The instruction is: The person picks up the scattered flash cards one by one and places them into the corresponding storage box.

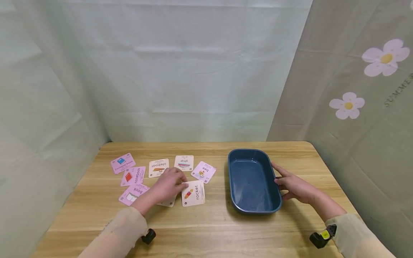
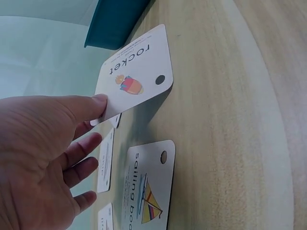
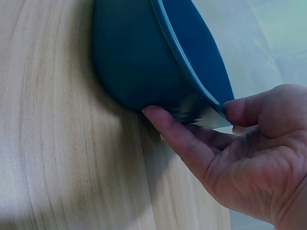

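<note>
Left hand point(image 1: 167, 183) pinches rocket card point(image 1: 197, 195) by a corner, lower centre of head view, card tilted up. Right hand point(image 1: 296, 188), well apart, rests fingers on blue tray point(image 1: 253, 188), right of centre. Step: apparently lifting the card; next move likely calls for keeping that pinch. Count: one tray, eight cards: rocket, sailing boat point(image 2: 148, 187), bee point(image 1: 204, 172), ship point(image 1: 184, 163), lifeboat point(image 1: 158, 167), book point(image 1: 133, 195), notebook point(image 1: 133, 176), Chinese book point(image 1: 123, 163).

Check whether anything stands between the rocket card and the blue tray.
Nothing visible does: in the head view, only wood tabletop shows between the rocket card, pinched in the left grip, and the blue tray. The bee card lies farther back, beside that path; the right grip touches the tray's opposite side.
</note>
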The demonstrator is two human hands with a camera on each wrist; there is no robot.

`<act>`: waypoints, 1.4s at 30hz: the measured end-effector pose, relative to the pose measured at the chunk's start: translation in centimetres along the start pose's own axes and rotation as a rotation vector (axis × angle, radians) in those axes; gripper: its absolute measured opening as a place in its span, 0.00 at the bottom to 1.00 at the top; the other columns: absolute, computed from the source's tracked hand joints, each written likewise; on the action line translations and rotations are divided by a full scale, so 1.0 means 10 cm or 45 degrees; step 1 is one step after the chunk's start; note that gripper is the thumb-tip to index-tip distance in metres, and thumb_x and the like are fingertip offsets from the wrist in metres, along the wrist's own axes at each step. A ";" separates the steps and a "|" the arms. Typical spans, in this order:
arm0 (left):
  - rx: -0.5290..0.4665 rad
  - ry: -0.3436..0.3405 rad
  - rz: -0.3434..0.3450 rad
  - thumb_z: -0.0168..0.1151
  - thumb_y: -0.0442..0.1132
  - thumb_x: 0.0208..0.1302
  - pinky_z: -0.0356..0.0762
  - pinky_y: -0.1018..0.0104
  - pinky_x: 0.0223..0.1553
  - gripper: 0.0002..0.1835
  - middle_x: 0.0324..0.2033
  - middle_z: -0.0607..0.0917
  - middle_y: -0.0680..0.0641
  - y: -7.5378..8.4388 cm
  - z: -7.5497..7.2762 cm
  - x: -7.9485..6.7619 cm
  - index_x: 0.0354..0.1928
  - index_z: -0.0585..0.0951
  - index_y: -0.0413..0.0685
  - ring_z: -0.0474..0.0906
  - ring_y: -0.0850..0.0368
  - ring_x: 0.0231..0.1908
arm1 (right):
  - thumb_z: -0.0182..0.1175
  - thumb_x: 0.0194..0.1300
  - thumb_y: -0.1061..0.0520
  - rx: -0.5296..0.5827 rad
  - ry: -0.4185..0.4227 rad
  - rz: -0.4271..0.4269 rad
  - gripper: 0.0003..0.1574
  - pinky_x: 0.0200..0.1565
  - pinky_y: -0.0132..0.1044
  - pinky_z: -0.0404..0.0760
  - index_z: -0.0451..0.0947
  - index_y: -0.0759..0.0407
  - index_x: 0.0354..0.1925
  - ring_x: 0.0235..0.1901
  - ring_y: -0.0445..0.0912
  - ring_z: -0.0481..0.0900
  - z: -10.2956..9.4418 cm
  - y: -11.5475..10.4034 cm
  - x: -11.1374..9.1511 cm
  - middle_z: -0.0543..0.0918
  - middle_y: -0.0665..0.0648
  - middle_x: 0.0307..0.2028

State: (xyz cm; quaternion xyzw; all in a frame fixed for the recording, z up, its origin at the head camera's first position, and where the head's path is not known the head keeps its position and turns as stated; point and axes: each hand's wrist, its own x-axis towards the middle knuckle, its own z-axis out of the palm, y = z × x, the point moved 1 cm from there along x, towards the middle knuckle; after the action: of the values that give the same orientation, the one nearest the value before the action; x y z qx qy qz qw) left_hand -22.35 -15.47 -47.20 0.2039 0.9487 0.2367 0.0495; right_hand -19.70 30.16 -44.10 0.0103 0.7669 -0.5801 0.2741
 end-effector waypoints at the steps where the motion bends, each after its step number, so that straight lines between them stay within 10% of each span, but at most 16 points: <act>1: -0.009 -0.002 0.001 0.69 0.45 0.68 0.68 0.43 0.61 0.04 0.53 0.80 0.45 0.00 -0.01 0.00 0.37 0.82 0.57 0.71 0.44 0.56 | 0.39 0.81 0.62 0.001 0.000 0.000 0.44 0.46 0.55 0.85 0.33 0.42 0.83 0.67 0.69 0.69 0.00 0.00 0.00 0.48 0.80 0.75; 12: -0.157 -0.064 -0.009 0.65 0.45 0.71 0.71 0.47 0.52 0.05 0.51 0.80 0.48 0.01 -0.09 -0.04 0.36 0.83 0.56 0.69 0.49 0.51 | 0.39 0.80 0.62 -0.012 -0.012 -0.008 0.44 0.44 0.55 0.85 0.31 0.44 0.83 0.66 0.70 0.68 0.02 -0.01 -0.02 0.46 0.81 0.75; 42: -0.333 -0.043 -0.107 0.59 0.50 0.76 0.61 0.34 0.66 0.10 0.63 0.76 0.42 0.00 -0.16 -0.07 0.35 0.78 0.56 0.61 0.37 0.67 | 0.40 0.80 0.62 -0.042 0.005 -0.006 0.45 0.46 0.56 0.85 0.32 0.40 0.83 0.64 0.67 0.72 0.03 -0.04 -0.02 0.46 0.80 0.76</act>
State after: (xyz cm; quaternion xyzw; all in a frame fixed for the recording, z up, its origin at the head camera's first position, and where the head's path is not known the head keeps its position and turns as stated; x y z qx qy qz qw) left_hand -21.98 -16.43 -45.83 0.1599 0.9165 0.3525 0.1015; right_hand -19.52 29.86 -43.72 0.0051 0.7771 -0.5680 0.2712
